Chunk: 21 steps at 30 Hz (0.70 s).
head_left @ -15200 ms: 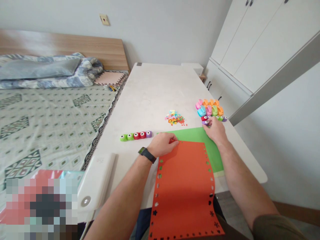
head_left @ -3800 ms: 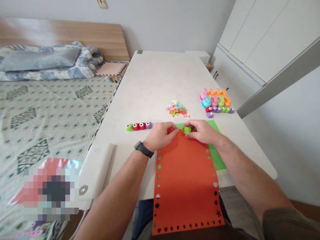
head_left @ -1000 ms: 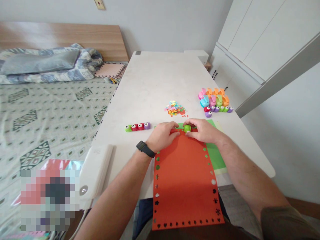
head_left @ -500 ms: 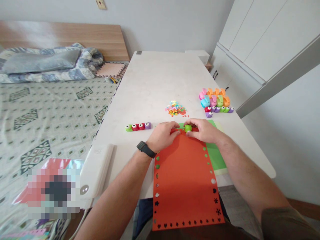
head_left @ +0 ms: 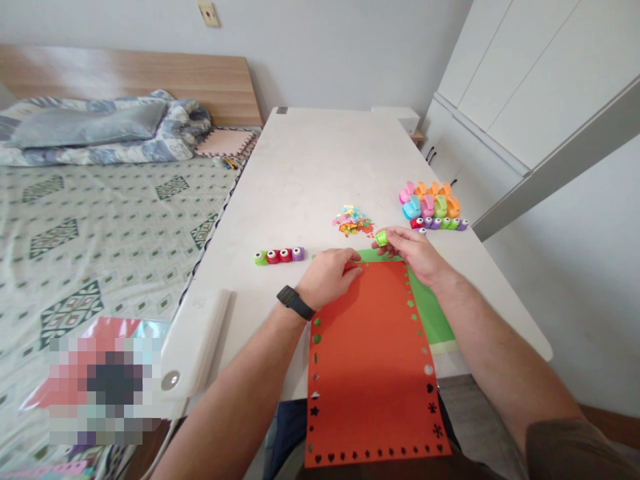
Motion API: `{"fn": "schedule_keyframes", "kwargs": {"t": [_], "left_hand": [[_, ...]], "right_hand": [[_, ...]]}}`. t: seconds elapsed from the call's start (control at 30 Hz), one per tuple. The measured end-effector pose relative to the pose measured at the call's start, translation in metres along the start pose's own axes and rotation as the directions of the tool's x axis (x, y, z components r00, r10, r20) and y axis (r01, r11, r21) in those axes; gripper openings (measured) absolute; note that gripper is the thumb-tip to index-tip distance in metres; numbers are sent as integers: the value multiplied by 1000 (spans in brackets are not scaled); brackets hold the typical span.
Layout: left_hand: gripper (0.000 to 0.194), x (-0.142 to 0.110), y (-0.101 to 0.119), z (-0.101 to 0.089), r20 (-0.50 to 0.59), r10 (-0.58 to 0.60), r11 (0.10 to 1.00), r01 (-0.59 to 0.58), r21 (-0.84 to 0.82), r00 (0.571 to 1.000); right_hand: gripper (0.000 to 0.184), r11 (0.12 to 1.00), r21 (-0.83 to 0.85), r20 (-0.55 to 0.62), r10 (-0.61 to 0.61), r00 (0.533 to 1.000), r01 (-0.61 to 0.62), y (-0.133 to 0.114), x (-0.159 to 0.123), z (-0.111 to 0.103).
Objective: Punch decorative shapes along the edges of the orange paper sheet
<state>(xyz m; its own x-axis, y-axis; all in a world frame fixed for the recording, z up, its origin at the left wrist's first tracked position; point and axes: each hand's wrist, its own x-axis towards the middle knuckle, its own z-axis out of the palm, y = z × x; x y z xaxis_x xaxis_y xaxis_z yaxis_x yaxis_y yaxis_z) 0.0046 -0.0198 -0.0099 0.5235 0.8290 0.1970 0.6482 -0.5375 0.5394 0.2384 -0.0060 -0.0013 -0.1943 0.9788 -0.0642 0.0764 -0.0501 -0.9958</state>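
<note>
My right hand (head_left: 407, 252) pinches a small green craft punch (head_left: 382, 239), raised just beyond the far edge of the orange paper (head_left: 370, 353). With thumb and fingers, my left hand (head_left: 334, 275) grips the far left part of that sheet. Punched shapes such as hearts, stars and flowers line the sheet's sides, and its near end hangs over the table edge toward me. Beneath it lies green paper (head_left: 431, 313). Between the hands and the far side rests a pile of colourful paper cutouts (head_left: 353, 221).
Several small punches (head_left: 279, 255) stand in a row on the left of the white table (head_left: 330, 160). More small punches (head_left: 440, 224) and larger lever punches (head_left: 430, 199) sit at the right. A white device (head_left: 195, 347) lies at the near left, beside a bed (head_left: 115, 253).
My right hand has lifted the green punch off the paper's far edge and moved it slightly away from me. My left hand stays on the sheet.
</note>
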Motion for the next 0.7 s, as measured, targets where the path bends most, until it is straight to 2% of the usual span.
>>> {"fn": "schedule_keyframes", "kwargs": {"t": [0.17,0.33,0.5,0.7], "left_hand": [[27,0,0,2,-4,13,1000,-13,28,1000],[31,0,2,2,26,51,998,-52,40,998],[41,4,4,5,61,102,992,-106,67,993],[54,5,4,9,46,24,993,-29,111,999]], "right_hand": [[41,993,111,9,43,999,-44,5,3,0],[46,990,102,29,93,995,-95,6,4,5],[46,993,76,50,84,995,-88,6,3,9],[49,997,50,21,64,998,-65,6,3,8]]}}
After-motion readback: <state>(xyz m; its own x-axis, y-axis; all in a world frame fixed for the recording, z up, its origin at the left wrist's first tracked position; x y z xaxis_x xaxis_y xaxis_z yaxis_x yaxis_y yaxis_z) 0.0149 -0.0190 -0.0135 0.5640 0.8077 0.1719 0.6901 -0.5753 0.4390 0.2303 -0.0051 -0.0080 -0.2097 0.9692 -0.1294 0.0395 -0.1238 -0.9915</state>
